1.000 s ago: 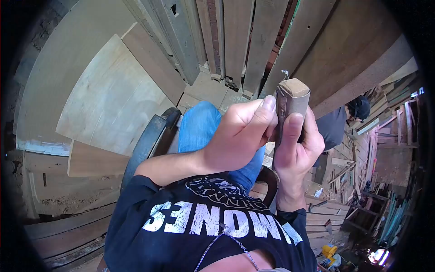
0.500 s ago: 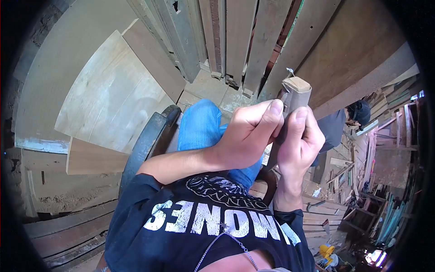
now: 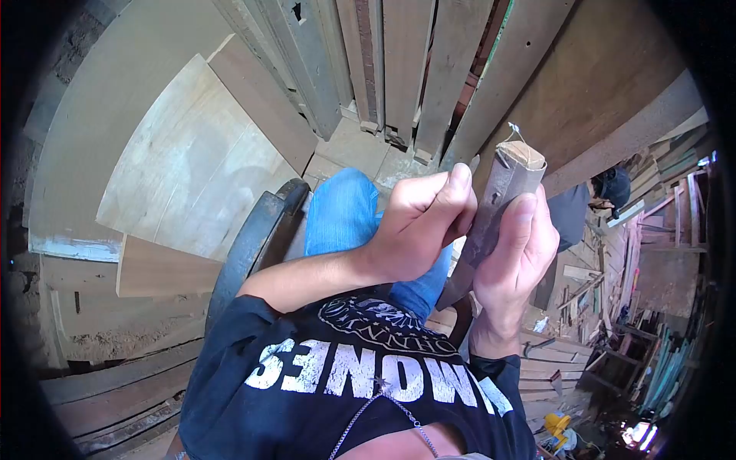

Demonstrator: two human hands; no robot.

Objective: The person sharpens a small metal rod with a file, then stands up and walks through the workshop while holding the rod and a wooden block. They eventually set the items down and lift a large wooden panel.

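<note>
R hand (image 3: 512, 261) grips the folded sandpaper (image 3: 506, 188) upright, thumb pressed flat on its face to steady it; L hand (image 3: 418, 222) pinches its left edge w/ thumb & forefinger, prob. to tighten the fold; both held mid-air, above the knee (image 3: 337, 215); planks (image 3: 399, 61) lean far behind.

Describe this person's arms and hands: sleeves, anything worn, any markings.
The left hand and the right hand are bare: no gloves, and no ring or watch shows. Both forearms are uncovered. The person wears a dark T-shirt with white lettering on the chest. Its short left sleeve and right sleeve are plain and unmarked.
</note>
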